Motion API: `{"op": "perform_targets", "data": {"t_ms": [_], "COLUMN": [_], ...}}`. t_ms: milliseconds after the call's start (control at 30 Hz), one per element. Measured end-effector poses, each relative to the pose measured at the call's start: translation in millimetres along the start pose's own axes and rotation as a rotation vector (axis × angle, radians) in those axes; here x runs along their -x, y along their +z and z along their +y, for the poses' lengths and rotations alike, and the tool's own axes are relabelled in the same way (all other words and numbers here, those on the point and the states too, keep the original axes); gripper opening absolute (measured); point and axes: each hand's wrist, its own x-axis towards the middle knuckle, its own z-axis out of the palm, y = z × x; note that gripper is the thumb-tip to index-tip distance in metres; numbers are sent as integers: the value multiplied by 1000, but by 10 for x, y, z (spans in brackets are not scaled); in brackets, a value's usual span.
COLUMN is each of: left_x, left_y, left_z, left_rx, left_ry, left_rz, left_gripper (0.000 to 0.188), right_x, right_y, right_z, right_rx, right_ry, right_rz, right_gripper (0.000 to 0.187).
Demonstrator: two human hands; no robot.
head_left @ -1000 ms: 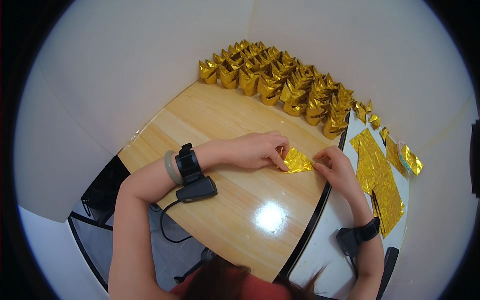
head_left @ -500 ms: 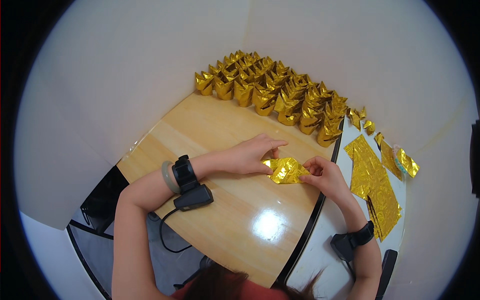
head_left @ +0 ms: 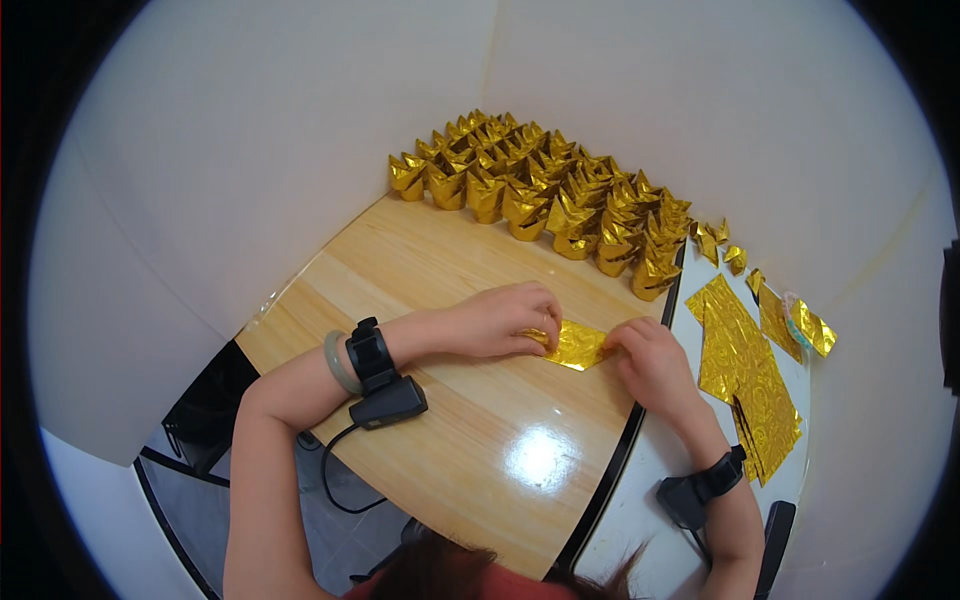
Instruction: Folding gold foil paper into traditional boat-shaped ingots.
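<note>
A partly folded piece of gold foil paper [head_left: 577, 346] lies low over the wooden tabletop, stretched between my two hands. My left hand [head_left: 515, 318] pinches its left end between thumb and curled fingers. At the other end, my right hand [head_left: 650, 362] is closed on the right edge, its fingertips partly hidden behind the knuckles. The paper's lower edge comes to a blunt point towards me, and its face is shiny and patterned.
Rows of folded gold paper ingots [head_left: 530, 190] stand along the back of the wooden table [head_left: 400, 290]. On the white surface at right lie flat gold sheets [head_left: 745, 370], several small folded pieces [head_left: 736, 258] and a gold-and-teal item [head_left: 800, 320]. A black cable [head_left: 325, 470] hangs from my left wrist device.
My left fingers have curled down onto the paper's left end; the index finger was stretched out before. My right hand has shifted slightly, and the paper's outline has changed.
</note>
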Motion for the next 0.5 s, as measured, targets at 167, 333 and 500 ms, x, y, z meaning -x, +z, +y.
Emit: {"op": "perform_targets", "data": {"t_ms": [167,333,500], "left_x": [7,25,31], "left_y": [81,14,-9], "left_z": [-19,5,37], "left_rx": [-150,-179,-230], "left_ry": [-159,-250,-264], "left_rz": [-118,-277,-301], "left_gripper": [52,57,58], "right_x": [85,121,221], "right_y": [160,62,-55], "right_z": [-255,-224,-100], "right_rx": [-4,81,185], "right_ry": [-199,-71,48], "right_rz": [-139,-355,-387], "right_gripper": [66,99,101]}}
